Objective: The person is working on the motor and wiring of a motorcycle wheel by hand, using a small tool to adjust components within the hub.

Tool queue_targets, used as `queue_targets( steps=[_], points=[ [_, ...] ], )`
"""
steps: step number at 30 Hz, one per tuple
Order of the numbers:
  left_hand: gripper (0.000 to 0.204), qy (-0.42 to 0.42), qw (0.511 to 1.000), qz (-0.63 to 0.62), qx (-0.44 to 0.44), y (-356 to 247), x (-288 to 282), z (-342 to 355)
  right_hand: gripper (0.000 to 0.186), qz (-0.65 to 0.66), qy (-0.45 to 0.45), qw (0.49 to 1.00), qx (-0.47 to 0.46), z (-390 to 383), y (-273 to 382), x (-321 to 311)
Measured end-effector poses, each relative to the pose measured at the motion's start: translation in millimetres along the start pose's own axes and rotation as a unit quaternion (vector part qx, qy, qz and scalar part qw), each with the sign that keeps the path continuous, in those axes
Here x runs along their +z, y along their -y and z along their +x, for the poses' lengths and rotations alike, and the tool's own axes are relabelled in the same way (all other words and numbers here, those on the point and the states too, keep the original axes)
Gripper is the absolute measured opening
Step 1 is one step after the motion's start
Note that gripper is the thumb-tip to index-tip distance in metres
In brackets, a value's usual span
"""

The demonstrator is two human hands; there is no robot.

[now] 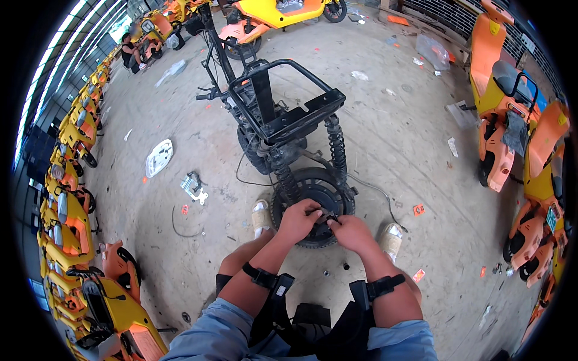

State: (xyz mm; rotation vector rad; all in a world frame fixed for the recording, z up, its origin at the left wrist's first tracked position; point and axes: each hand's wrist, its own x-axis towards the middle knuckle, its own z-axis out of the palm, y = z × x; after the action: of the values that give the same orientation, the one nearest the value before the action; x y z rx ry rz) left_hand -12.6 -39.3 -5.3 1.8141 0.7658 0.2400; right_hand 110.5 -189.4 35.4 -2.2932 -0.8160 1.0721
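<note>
A stripped black scooter frame (pixel 295 120) stands before me, its wheel (pixel 310 180) between my feet. Over the tyre's near side, my left hand (pixel 299 219) and my right hand (pixel 351 232) almost meet. Thumb and fingers of each are pinched together on a small dark piece (pixel 327 218), too small to name; I cannot tell whether it is fixed to the wheel. A coil-spring shock absorber (pixel 336 147) rises from the wheel's right side, and another coil spring stands on its left.
Left of the frame lie a white oval panel (pixel 159 157), a metal bracket (pixel 194 188) and a cable (pixel 179 224). Another cable (pixel 385 195) runs toward my right foot. Yellow-orange scooters (pixel 72 234) line both sides. A person (pixel 129 53) crouches at the far left.
</note>
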Motion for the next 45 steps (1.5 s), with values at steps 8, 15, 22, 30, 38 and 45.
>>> queue_targets(
  steps=[8, 15, 22, 30, 38, 45],
  points=[
    [0.022, 0.028, 0.998, 0.064, -0.002, 16.5, 2.1, 20.6, 0.052, -0.056, 0.045, 0.997, -0.031, 13.5, 2.9, -10.5],
    [0.023, 0.018, 0.995, 0.095, -0.002, -1.5, 4.4, 47.5, 0.047, -0.045, 0.042, 0.998, -0.035, 30.9, 9.8, -32.2],
    [0.021, -0.008, 0.998, 0.055, 0.004, -2.0, 5.0, 71.9, 0.043, -0.032, -0.001, 0.999, -0.033, 38.3, 21.6, -43.3],
    [0.021, 0.015, 1.000, 0.017, -0.019, -14.2, 8.0, 54.3, 0.039, -0.043, -0.035, 0.997, -0.048, 28.6, 10.4, -32.2],
    [0.023, 0.012, 0.996, 0.081, -0.023, 12.0, 11.8, 24.3, 0.037, -0.058, -0.007, 0.998, -0.032, 0.9, 6.5, -12.0],
    [0.020, 0.016, 0.999, 0.041, 0.001, 15.6, 16.3, 4.9, 0.037, -0.073, -0.046, 0.995, -0.048, -12.3, -5.7, 5.2]
  ],
)
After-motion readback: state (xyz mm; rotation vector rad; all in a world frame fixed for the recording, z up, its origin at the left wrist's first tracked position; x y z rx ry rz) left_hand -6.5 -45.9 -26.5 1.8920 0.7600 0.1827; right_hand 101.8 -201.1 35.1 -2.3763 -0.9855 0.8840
